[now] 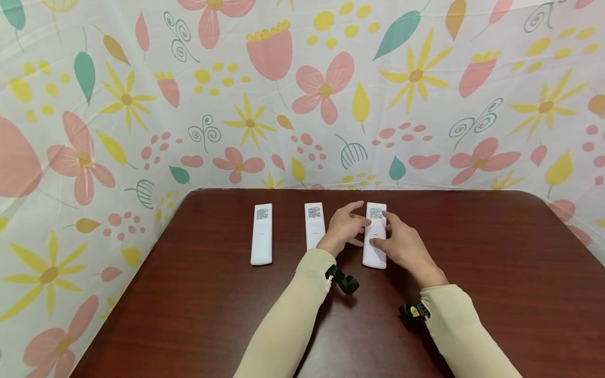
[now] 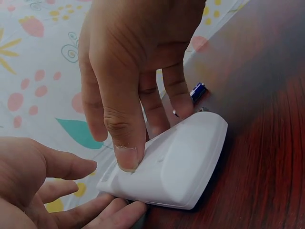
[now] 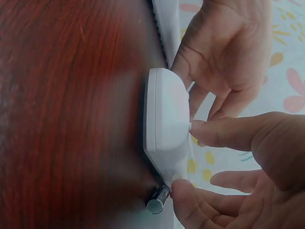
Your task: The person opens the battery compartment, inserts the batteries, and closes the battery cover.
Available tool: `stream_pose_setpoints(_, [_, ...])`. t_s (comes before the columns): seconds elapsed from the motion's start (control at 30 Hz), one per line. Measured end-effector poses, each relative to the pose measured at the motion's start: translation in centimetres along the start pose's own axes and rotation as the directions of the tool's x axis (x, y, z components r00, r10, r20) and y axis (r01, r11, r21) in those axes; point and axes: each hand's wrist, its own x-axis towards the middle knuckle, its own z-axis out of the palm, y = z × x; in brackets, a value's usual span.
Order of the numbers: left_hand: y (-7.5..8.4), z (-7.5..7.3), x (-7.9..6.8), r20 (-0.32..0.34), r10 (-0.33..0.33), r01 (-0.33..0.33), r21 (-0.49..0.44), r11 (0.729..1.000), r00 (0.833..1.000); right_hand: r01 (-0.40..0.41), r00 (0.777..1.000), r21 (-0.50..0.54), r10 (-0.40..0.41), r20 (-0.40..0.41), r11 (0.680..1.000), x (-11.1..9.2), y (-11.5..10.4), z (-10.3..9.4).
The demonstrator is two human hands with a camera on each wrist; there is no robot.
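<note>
A white remote control lies face down on the table, a printed code label at its far end, with a hand on either side. My right hand rests its thumb on the back of the remote and has fingers along its right edge. My left hand is at the left edge; in the left wrist view its fingertips touch the remote's side while its thumb is lifted clear. Beside the remote, close to my right fingers, lies a battery, blue-sided in the left wrist view. My right hand hides it from the head view.
Two more white remotes lie face down to the left: one remote farthest left, and a middle remote partly covered by my left hand and wrist. The dark reddish wooden table meets a patterned cloth at its far edge.
</note>
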Motion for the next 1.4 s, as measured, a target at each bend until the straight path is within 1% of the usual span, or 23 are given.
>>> stream_pose_setpoints(0.17, [-0.2,0.0,0.1,-0.021,0.008,-0.009,-0.035,0.999,1.0,0.024,0.999,-0.012,-0.024,-0.023,1.0,0.0,-0.2,0.0])
stream_pose_setpoints(0.3, [-0.3,0.0,0.2,-0.029,0.032,-0.033,-0.056,0.998,0.999,0.061,0.997,-0.01,-0.061,-0.04,0.998,0.1,-0.4,-0.2])
stream_pose_setpoints(0.6, [-0.6,0.1,0.7,-0.035,0.083,-0.087,-0.113,0.99,0.996,0.099,0.994,0.008,-0.099,-0.056,0.995,0.0,-0.5,-0.7])
stream_pose_setpoints(0.87, [-0.7,0.1,0.9,-0.046,0.114,-0.119,-0.115,0.986,0.992,0.114,0.991,0.025,-0.112,-0.068,0.993,-0.2,-0.7,-0.8])
stream_pose_setpoints(1.13, [-0.5,0.0,0.7,-0.049,0.101,-0.107,-0.131,0.986,0.994,0.106,0.993,0.044,-0.104,-0.062,0.993,-0.7,-1.0,-0.9])
stream_pose_setpoints(1.3, [0.1,-0.6,0.6,-0.046,0.121,-0.126,-0.139,0.982,0.992,0.149,0.986,0.057,-0.143,-0.089,0.987,-0.8,-1.3,-1.2])
stream_pose_setpoints(1.4, [0.2,-0.7,0.7,-0.057,0.131,-0.137,-0.127,0.982,0.99,0.167,0.983,0.068,-0.16,-0.094,0.984,-0.9,-1.4,-1.4])
